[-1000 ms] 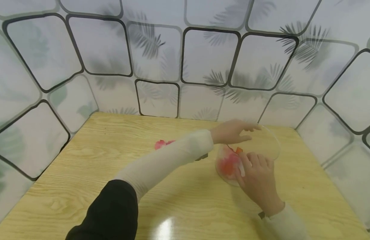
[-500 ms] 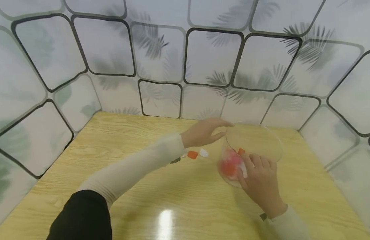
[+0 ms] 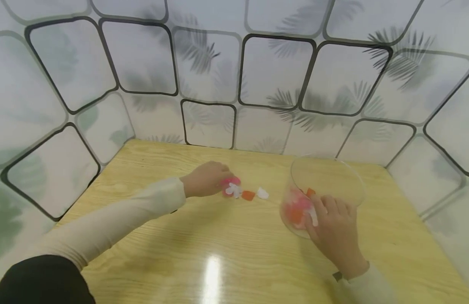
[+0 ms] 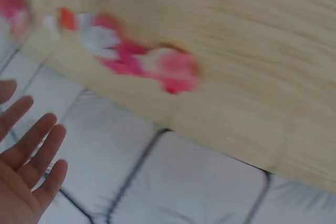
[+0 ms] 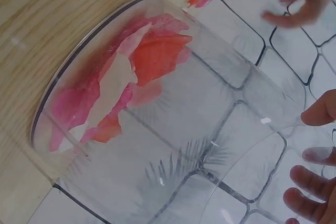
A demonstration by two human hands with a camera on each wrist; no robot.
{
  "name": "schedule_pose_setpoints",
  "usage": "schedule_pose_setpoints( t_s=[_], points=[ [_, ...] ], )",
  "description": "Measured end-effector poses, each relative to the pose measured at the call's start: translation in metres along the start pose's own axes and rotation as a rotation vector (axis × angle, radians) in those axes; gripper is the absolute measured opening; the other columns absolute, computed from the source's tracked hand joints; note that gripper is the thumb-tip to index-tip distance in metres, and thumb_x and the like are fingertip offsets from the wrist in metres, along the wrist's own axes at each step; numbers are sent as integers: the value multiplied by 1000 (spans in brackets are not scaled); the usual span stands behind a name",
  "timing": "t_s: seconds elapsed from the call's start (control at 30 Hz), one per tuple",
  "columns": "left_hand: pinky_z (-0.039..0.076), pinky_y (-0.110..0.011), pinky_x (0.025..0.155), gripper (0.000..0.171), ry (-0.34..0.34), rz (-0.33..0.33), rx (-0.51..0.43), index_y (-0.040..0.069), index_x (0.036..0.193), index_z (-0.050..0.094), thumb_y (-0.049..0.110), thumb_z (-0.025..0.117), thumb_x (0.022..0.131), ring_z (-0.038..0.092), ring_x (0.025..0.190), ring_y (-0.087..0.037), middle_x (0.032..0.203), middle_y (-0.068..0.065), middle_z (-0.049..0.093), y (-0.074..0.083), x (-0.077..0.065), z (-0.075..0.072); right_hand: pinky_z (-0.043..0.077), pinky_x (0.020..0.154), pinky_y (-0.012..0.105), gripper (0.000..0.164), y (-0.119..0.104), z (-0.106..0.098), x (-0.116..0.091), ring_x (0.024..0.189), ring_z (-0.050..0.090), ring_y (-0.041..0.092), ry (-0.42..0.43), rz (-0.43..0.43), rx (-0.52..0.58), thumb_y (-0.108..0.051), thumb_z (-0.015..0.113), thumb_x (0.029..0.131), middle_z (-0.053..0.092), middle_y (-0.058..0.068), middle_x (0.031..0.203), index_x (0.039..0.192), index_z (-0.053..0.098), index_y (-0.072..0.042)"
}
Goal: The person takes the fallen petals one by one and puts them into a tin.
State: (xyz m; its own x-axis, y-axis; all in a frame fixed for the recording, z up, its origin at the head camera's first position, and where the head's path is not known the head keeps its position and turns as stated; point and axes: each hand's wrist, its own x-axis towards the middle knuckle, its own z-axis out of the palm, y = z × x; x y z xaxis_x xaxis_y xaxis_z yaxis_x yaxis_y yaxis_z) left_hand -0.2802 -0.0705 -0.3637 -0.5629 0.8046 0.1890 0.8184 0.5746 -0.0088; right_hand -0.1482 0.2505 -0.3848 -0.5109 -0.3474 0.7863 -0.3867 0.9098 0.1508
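Observation:
My right hand point(image 3: 335, 230) grips a clear cylinder container point(image 3: 291, 175) near its upper rim; the container stands tilted-looking on the wooden table. Pink, orange-red and white petals point(image 5: 157, 59) lie heaped at its bottom. To the left, my left hand point(image 3: 208, 179) hovers beside loose petals on the table, its fingers spread and relaxed in the left wrist view. A pink petal point(image 3: 232, 181) and white petals point(image 3: 233, 190) show right by its fingertips. Between them and the container are an orange-red petal point(image 3: 248, 195) and a white petal point(image 3: 263, 193). Further pink petals point(image 4: 176, 66) are hidden behind the left hand in the head view.
The wooden table point(image 3: 173, 257) runs back to a patterned wall covering point(image 3: 209, 122) with dark rounded outlines and leaf prints. The covering also rises along both sides. A bright reflection lies on the table's front part.
My left hand has moved from over the container leftward to the loose petals, uncovering the orange-red and white ones. My right hand keeps its hold on the container.

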Motion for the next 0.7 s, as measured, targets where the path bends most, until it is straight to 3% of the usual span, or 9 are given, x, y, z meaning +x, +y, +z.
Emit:
schedule_pose_setpoints(
  t_s=[0.1,0.2,0.33,0.5,0.7],
  points=[
    [48,-40,89,25,-126,-44,31,10,112,65,18,63,89,62,92,-23,99,-7,67,-18,-16,7,33,64,45,41,1,-1,0,72,50,35,-10,11,-9,-33,37,86,55,17,81,101,57,0],
    [48,-42,90,27,-176,-78,38,9,115,64,20,61,90,62,93,-24,100,-8,67,-32,-26,13,32,63,45,41,1,-2,-1,72,49,35,-3,19,-14,-34,36,87,55,17,81,100,57,0],
    [50,-41,87,30,-151,-126,22,8,116,64,21,63,88,63,91,-25,99,-9,67,-43,-29,24,31,63,45,41,1,-2,0,71,48,35,8,23,-17,-34,37,87,54,16,81,100,57,-1],
    [53,-39,79,31,-107,-203,0,10,116,64,23,63,87,65,87,-25,100,-9,67,-48,-21,36,31,63,45,42,1,-1,0,70,48,35,37,25,-8,-35,36,88,53,16,80,99,57,0],
    [53,-40,77,37,-148,-305,-79,11,118,63,20,69,82,62,82,-22,101,-9,66,-47,-14,37,32,63,45,41,1,1,2,71,47,34,53,18,-3,-35,37,88,53,16,80,98,57,0]
  ],
)
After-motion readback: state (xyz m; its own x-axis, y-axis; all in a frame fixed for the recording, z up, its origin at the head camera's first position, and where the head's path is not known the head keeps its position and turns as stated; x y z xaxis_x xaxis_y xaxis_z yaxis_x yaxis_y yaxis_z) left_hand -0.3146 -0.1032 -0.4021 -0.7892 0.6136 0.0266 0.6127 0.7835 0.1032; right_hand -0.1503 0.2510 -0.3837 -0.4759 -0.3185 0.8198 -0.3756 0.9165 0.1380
